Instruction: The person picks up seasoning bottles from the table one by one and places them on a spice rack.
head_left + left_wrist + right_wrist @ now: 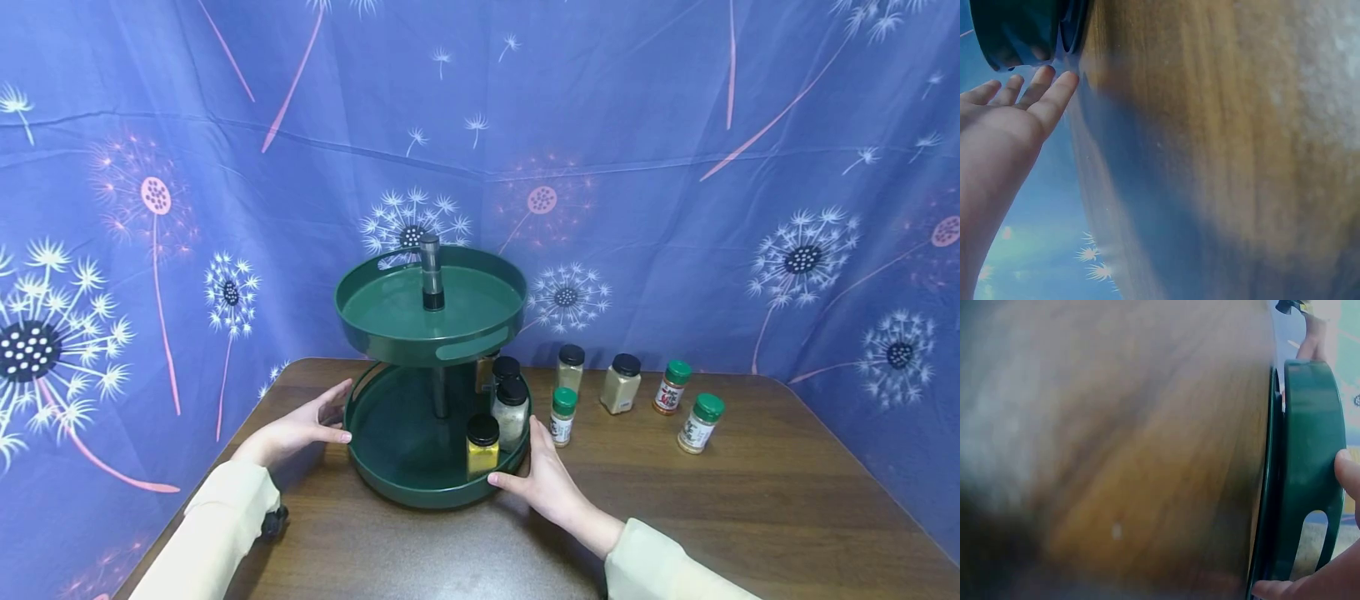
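Observation:
A green two-tier turntable tray stands on the table, its upper tray [397,346] on a central post above the lower tray [405,496]. My left hand [300,429] is at the lower tray's left side, thumb apart from the fingers, fingertips right at the wall. On the right side, my right hand [551,483] touches the lower tray's wall, thumb at the front rim and fingers extended along the side. Inside the lower tray's right half stand a jar with yellow contents [482,457], a jar of whitish powder [511,421] and other black-capped jars, partly hidden.
Right of the turntable, two black-lidded spice jars [621,392] and several green-capped shakers [697,429] stand on the wooden table [750,508]. A blue dandelion-print cloth [645,208] hangs behind the table and along its sides.

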Tool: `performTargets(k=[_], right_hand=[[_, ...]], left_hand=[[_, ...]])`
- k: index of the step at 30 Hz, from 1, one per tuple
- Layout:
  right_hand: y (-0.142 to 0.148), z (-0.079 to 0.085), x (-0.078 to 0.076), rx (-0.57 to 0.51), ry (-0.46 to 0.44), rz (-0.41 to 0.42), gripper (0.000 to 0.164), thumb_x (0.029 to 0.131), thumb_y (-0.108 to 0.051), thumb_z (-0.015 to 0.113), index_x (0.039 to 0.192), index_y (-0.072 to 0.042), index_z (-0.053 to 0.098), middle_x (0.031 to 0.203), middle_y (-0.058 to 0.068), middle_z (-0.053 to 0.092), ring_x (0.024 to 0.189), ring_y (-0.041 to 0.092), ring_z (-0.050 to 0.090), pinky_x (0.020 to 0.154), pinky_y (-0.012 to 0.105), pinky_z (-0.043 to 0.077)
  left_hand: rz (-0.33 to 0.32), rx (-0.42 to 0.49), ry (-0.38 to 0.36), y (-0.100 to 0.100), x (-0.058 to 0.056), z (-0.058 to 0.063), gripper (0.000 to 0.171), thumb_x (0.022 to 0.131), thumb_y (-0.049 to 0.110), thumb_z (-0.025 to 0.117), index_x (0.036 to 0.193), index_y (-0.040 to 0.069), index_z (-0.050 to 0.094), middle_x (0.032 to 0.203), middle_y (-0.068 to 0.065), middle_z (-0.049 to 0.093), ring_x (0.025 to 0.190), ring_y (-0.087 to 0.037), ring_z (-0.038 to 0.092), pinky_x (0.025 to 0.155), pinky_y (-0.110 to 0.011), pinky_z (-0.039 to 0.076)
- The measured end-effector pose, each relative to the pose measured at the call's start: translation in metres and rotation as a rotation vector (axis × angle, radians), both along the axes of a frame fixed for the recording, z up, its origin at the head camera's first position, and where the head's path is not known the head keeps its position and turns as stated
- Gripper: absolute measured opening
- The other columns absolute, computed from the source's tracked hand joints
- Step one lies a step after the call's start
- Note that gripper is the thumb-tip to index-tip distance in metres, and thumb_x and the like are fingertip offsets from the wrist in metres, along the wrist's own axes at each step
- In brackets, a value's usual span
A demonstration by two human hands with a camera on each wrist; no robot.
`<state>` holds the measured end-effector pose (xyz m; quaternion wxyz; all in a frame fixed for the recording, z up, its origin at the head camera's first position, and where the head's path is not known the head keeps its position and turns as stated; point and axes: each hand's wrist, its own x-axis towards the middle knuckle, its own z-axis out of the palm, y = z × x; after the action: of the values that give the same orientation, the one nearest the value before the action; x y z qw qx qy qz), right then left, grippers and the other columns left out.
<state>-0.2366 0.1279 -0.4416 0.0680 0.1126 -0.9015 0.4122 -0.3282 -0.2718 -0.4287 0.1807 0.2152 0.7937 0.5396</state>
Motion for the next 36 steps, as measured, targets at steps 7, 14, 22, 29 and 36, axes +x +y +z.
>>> performTargets(k=[7,14,22,29,36], right_hand=[[0.008,0.006,-0.008,0.035,-0.023,0.022,0.111,0.063,-0.048,0.074,0.139,0.007,0.015,0.142,0.028,0.019,0.130,0.038,0.022,0.103,0.051,0.025],[0.017,0.010,-0.019,0.061,-0.068,0.063,0.109,0.064,-0.046,0.075,0.139,0.007,0.016,0.143,0.027,0.018,0.132,0.037,0.020,0.103,0.050,0.025],[0.026,0.013,-0.027,0.032,-0.114,0.111,0.110,0.063,-0.049,0.074,0.139,0.006,0.016,0.143,0.027,0.018,0.131,0.040,0.017,0.102,0.055,0.022],[0.028,0.016,-0.029,0.001,-0.164,0.125,0.110,0.064,-0.044,0.076,0.141,0.003,0.013,0.145,0.022,0.015,0.133,0.038,0.011,0.104,0.055,0.017],[0.023,0.014,-0.022,0.039,-0.113,0.094,0.106,0.067,-0.042,0.074,0.139,0.007,0.014,0.144,0.025,0.016,0.133,0.037,0.015,0.105,0.052,0.020]], left_hand=[[-0.025,0.008,-0.016,-0.001,0.000,-0.003,0.093,0.079,0.011,0.066,0.144,0.014,-0.001,0.149,-0.013,0.000,0.133,-0.039,0.010,0.104,-0.054,0.017],[-0.060,0.029,-0.010,-0.003,0.001,-0.004,0.096,0.079,0.010,0.066,0.144,0.014,-0.004,0.147,-0.019,0.005,0.132,-0.040,0.012,0.103,-0.056,0.018],[-0.054,0.022,-0.011,-0.002,0.001,-0.005,0.098,0.077,0.010,0.068,0.144,0.016,-0.003,0.149,-0.014,0.002,0.134,-0.036,0.010,0.104,-0.052,0.021],[-0.051,0.015,-0.016,-0.001,0.001,-0.005,0.098,0.077,0.011,0.068,0.144,0.017,-0.003,0.149,-0.015,0.002,0.134,-0.037,0.010,0.104,-0.053,0.020],[-0.065,0.035,0.002,-0.002,0.002,-0.007,0.097,0.078,0.008,0.067,0.144,0.014,-0.004,0.148,-0.019,0.001,0.133,-0.040,0.010,0.103,-0.054,0.020]])
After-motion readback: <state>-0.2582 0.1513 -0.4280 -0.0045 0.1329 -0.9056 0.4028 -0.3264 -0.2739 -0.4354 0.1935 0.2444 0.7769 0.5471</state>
